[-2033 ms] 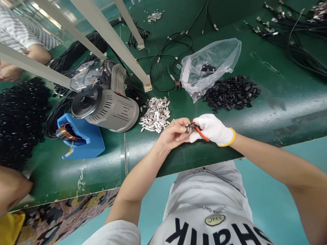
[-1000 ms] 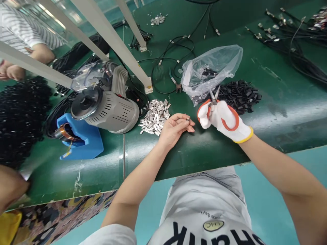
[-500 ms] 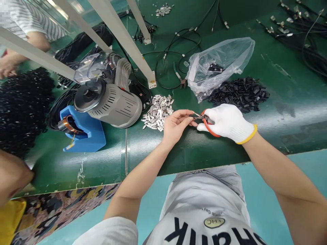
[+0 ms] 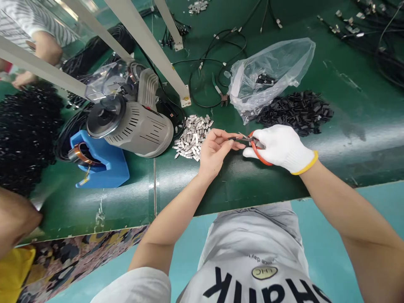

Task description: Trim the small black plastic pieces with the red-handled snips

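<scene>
My left hand [image 4: 215, 152] is bare and pinches a small black part with a thin wire-like end [image 4: 235, 138] between its fingertips. My right hand [image 4: 279, 147] wears a white knit glove with a yellow cuff and grips orange-handled wire snips [image 4: 258, 152]. The snips' metal tips reach the small black part, just beyond my left fingers. Both hands are above the green workbench [image 4: 227, 181], close to a pile of silver metal terminals [image 4: 192, 138], which lies just beyond my left hand.
Beyond my hands lie black clips [image 4: 295, 113], a clear plastic bag [image 4: 268, 71], pliers [image 4: 223, 99] and looped black cable [image 4: 205, 80]. To the left stand a grey ribbed machine [image 4: 129, 128] and a blue holder [image 4: 97, 164]. Co-workers' arms [image 4: 15, 214] appear at the left edge.
Compared with a second ago, my gloved right hand has moved left and down, bringing the snips from above the black clips to the small part in my left fingers.
</scene>
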Demonstrator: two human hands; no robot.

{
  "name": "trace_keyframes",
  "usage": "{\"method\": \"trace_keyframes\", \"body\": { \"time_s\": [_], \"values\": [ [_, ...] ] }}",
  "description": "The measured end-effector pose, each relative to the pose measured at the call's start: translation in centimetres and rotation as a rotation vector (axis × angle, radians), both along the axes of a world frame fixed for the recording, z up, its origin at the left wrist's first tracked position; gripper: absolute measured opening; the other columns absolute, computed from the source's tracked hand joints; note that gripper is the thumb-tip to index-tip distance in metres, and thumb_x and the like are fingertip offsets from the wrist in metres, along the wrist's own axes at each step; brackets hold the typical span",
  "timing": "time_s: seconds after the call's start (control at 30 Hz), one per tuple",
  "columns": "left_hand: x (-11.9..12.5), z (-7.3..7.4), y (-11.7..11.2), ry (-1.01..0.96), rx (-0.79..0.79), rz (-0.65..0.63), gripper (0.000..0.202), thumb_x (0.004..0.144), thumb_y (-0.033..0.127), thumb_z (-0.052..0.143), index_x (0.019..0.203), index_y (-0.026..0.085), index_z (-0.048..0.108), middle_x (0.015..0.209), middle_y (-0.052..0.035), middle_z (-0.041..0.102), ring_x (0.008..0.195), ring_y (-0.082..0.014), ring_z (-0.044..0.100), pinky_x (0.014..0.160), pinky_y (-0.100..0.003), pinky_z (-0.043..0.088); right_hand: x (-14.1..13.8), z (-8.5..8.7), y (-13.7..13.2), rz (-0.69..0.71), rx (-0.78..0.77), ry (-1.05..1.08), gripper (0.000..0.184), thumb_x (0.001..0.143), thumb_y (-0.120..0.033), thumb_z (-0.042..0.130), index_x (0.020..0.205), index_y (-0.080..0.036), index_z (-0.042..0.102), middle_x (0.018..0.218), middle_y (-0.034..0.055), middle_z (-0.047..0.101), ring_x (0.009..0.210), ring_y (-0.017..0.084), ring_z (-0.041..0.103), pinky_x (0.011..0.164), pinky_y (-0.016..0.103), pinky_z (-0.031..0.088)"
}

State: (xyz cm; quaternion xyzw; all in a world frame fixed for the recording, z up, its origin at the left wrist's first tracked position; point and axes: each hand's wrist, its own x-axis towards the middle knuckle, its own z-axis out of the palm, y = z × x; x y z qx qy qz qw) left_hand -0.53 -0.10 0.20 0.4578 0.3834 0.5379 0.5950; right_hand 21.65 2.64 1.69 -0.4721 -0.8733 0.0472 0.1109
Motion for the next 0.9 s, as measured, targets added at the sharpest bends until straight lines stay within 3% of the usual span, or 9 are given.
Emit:
{"method": "trace_keyframes", "body": {
  "time_s": [0.33, 0.5, 0.73, 0.9],
  "values": [
    [-0.4, -0.5, 0.2, 0.047, 0.013, -0.002, 0.030, 0.091, 0.037, 0.076, 0.117, 0.021, 0.073, 0.084, -0.0017, 0.073, 0.068, -0.0102, 0.070, 0.070, -0.024, 0.057, 0.0, 0.0, 0.1, -0.004, -0.021, 0.012, 0.050, 0.091, -0.070, 0.057, 0.090, -0.022, 0.071, 0.075, 0.0051, 0.072, 0.072, 0.024, 0.063, 0.066, 0.034, 0.026],
    [-0.2, 0.0, 0.2, -0.026, -0.066, -0.010, 0.025, 0.086, 0.036, 0.082, 0.101, 0.020, 0.072, 0.079, -0.0011, 0.074, 0.060, -0.0090, 0.066, 0.062, -0.022, 0.054, 0.0, -0.4, 0.1, 0.017, 0.014, 0.000, 0.047, 0.093, -0.066, 0.057, 0.091, -0.021, 0.071, 0.075, 0.0063, 0.072, 0.073, 0.025, 0.064, 0.068, 0.035, 0.027],
    [-0.1, 0.6, 0.1, -0.118, -0.227, -0.093, 0.025, 0.081, 0.034, 0.086, 0.098, 0.018, 0.077, 0.081, -0.0028, 0.076, 0.064, -0.0097, 0.068, 0.068, -0.024, 0.057, -0.1, -0.5, 0.1, 0.019, 0.034, -0.057, 0.047, 0.093, -0.068, 0.054, 0.087, -0.024, 0.068, 0.076, 0.0062, 0.072, 0.072, 0.026, 0.063, 0.067, 0.036, 0.026],
    [-0.2, 0.8, 0.0, -0.158, -0.293, -0.155, 0.036, 0.080, 0.030, 0.087, 0.114, 0.021, 0.078, 0.084, -0.0025, 0.077, 0.069, -0.0108, 0.072, 0.074, -0.025, 0.060, -0.3, 0.1, -0.1, 0.001, 0.009, -0.039, 0.046, 0.094, -0.066, 0.054, 0.091, -0.023, 0.070, 0.080, 0.0074, 0.073, 0.077, 0.026, 0.065, 0.070, 0.037, 0.029]
  ]
}}
